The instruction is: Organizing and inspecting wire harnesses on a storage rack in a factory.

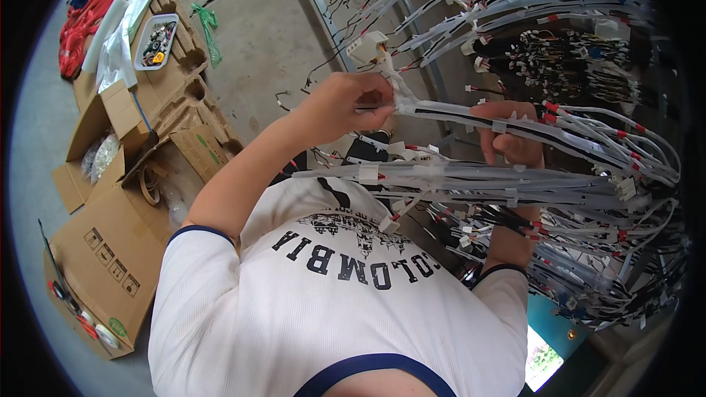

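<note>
Left hand (353, 103) pinched shut on a white-wrapped bundle of thin wires (441, 112), just below its white plastic connector block (366, 45). Right hand (511, 136) curled closed around the same bundle further along. Cardboard boxes (110, 250) lie on the concrete floor (257, 37) at left.

On the concrete floor at the left lie several brown cardboard boxes: a large flat box (103, 265) at the lower left with small black printed symbols and a round green sticker, an open box (88, 151) above it holding clear plastic bags, and flattened moulded cardboard (187, 95) beside them. A small white rectangular tray (156, 41) of little parts rests on the cardboard further up. A bright screen (542, 359) glows at the lower right
</note>
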A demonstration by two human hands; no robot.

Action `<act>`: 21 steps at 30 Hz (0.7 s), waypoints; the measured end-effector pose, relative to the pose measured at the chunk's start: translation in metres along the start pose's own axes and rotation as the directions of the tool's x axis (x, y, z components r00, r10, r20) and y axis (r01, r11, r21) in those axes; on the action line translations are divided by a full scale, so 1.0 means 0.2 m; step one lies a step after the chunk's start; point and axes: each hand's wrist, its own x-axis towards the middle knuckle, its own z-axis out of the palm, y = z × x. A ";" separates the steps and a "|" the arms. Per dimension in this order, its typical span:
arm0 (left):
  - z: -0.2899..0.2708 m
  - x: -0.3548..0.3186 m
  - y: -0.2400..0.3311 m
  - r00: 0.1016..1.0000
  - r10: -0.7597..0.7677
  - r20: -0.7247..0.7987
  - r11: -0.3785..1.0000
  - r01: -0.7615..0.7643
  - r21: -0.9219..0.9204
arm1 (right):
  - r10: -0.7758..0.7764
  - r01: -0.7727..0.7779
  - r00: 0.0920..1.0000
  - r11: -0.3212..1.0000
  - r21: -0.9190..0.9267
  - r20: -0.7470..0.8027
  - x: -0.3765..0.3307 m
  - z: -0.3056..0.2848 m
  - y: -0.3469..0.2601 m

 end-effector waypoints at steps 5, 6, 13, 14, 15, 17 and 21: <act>-0.02 0.00 0.01 0.950 -0.302 0.078 0.869 0.308 -0.388 | 0.133 -0.133 0.991 0.991 -0.017 -0.033 0.00 -0.06 -0.03; -0.03 0.01 0.01 0.899 -0.409 0.154 0.732 0.424 -0.534 | 0.062 -0.062 0.998 0.986 -0.157 -0.006 0.01 -0.09 -0.02; -0.04 0.01 0.03 0.817 -0.428 0.386 0.487 0.568 -0.663 | -0.145 0.145 0.989 0.985 -0.090 0.001 0.04 -0.02 0.02; -0.04 0.00 0.05 0.821 -0.439 0.366 0.505 0.562 -0.655 | -0.184 0.188 0.981 0.978 -0.086 0.057 0.04 -0.03 0.02; -0.02 -0.01 0.05 0.821 -0.439 0.364 0.507 0.561 -0.655 | -0.186 0.190 0.981 0.978 -0.086 0.058 0.04 -0.02 0.02; 0.01 -0.03 0.03 0.853 -0.457 0.252 0.439 0.463 -0.770 | -0.154 0.157 0.984 0.987 -0.026 0.093 0.04 -0.02 0.02; 0.04 -0.09 0.05 0.848 -0.452 0.276 0.288 0.432 -0.855 | -0.125 0.124 0.989 0.992 0.010 0.077 0.04 -0.02 0.00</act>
